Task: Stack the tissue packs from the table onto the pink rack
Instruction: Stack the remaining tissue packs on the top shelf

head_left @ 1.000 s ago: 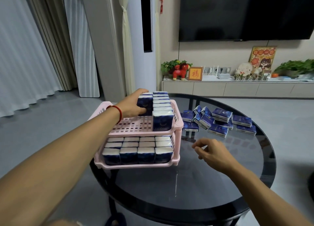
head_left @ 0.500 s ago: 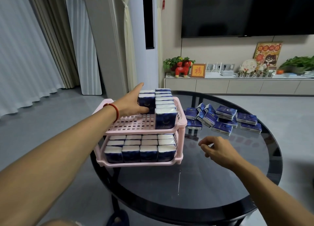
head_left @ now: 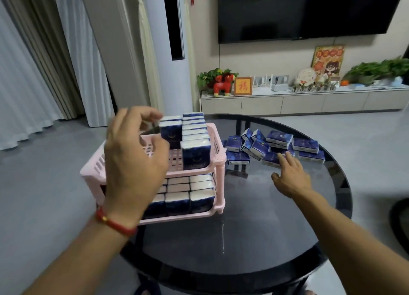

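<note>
A pink two-tier rack (head_left: 93,168) stands on the left of the round black glass table (head_left: 254,232). Its lower tier is full of blue-and-white tissue packs (head_left: 190,195). On the upper tier a row of upright packs (head_left: 195,155) fills the right side, and a second column (head_left: 171,135) has begun beside it. My left hand (head_left: 132,161) hovers in front of the rack with loosely curled fingers, holding nothing. My right hand (head_left: 290,175) lies stretched out over the table, its straight fingertips at the near edge of the loose pile of packs (head_left: 278,139).
The loose packs lie heaped at the table's far right, close to its rim. Behind the table are a low TV cabinet (head_left: 309,102) with ornaments and plants, a wall TV, a tall white air conditioner (head_left: 174,51) and curtains at the left.
My left hand let go of the pack it was setting on the upper tier and drew back toward me. My right hand moved forward across the table to the loose pile.
</note>
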